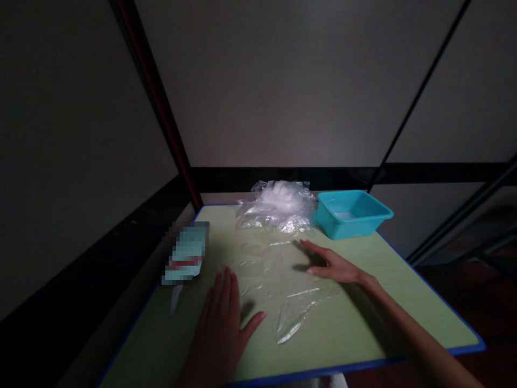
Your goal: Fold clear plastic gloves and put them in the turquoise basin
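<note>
A clear plastic bag (278, 280) lies spread out on the table between my hands, thin and wrinkled, its lower part folded to a point. My left hand (226, 307) rests at its left side with the fingers together and straight and the thumb out to the right; nothing is in it. Over the bag's upper right edge is my right hand (329, 263), thumb and fingers apart and holding nothing. Behind the bag sits a crumpled heap of clear plastic bags (278, 207).
A turquoise plastic basin (347, 218) stands at the back right of the table (396, 302), which has a blue edge. To the left lies a pixelated flat item (186, 256), with a small pale strip (175, 299) below it. Wall panels rise behind and left.
</note>
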`<state>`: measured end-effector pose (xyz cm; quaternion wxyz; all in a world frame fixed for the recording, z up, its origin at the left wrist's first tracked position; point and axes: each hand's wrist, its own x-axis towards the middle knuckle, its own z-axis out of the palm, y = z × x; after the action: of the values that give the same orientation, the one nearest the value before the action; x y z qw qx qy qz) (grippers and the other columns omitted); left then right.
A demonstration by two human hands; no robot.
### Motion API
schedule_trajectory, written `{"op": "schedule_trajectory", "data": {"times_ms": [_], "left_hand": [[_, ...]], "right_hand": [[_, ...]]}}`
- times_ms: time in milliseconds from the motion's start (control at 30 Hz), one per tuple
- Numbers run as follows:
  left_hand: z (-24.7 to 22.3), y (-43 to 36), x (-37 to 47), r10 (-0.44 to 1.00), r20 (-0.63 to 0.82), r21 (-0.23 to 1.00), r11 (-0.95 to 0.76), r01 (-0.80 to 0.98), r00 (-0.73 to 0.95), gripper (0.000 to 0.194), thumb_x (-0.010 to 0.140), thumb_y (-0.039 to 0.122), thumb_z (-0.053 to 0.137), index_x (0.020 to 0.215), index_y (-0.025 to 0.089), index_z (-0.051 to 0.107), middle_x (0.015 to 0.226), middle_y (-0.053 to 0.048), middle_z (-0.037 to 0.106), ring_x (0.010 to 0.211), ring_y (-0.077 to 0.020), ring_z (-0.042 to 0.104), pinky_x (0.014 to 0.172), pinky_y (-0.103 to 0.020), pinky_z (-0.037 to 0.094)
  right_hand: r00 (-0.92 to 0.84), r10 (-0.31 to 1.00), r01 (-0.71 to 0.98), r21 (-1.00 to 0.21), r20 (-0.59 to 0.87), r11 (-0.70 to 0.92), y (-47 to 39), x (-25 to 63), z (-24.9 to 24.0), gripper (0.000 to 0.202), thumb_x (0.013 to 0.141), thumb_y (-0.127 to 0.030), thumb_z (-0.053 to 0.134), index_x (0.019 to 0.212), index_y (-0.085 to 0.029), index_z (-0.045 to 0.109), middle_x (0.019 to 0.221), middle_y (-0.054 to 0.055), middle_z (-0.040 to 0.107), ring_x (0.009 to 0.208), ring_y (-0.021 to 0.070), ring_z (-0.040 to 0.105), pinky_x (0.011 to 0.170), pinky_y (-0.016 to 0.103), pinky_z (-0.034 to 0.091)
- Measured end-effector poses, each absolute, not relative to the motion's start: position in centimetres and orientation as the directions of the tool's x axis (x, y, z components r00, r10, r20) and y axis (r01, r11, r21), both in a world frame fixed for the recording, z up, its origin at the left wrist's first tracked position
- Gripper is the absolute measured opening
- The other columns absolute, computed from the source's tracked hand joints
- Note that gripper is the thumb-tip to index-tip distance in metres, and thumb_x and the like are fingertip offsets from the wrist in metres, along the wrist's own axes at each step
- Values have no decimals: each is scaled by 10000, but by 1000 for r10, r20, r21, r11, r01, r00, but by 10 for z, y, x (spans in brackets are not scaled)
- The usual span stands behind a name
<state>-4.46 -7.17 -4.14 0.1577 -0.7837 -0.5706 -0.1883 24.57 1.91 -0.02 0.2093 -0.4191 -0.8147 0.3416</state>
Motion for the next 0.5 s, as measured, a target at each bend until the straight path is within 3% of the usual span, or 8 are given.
{"op": "schedule_trajectory", "data": {"times_ms": [133, 300, 500], "left_hand": [[-15, -39, -23, 837, 381, -4, -422, 906, 392, 723, 813, 560, 327, 1281, 10, 288, 1350, -239, 293, 1270, -288, 224, 973, -421, 326], [-10, -4, 3, 819, 256, -5, -530, 848, 514, 682, 820, 517, 368, 1263, -2, 344, 1355, -216, 293, 1265, -271, 242, 1003, -390, 295], [-34, 5, 3, 825, 234, -30, -523, 852, 514, 640, 851, 483, 318, 1265, -4, 354, 1350, -206, 309, 1254, -270, 273, 997, -394, 295]], "right_hand": [[-437, 877, 599, -662, 201, 450, 20, 221, 3, 531, 867, -463, 347, 1290, -143, 379, 1325, 98, 389, 1216, 227, 352, 1022, 416, 261], [-601, 779, 682, -392, 179, 617, 16, 187, -14, 518, 900, -361, 276, 1339, -87, 271, 1398, 107, 226, 1287, 205, 183, 1052, 388, 208], [-580, 803, 776, -211, 133, 595, 12, 182, -33, 540, 895, -358, 288, 1344, -62, 248, 1404, 133, 183, 1293, 231, 143, 1052, 399, 195]]}}
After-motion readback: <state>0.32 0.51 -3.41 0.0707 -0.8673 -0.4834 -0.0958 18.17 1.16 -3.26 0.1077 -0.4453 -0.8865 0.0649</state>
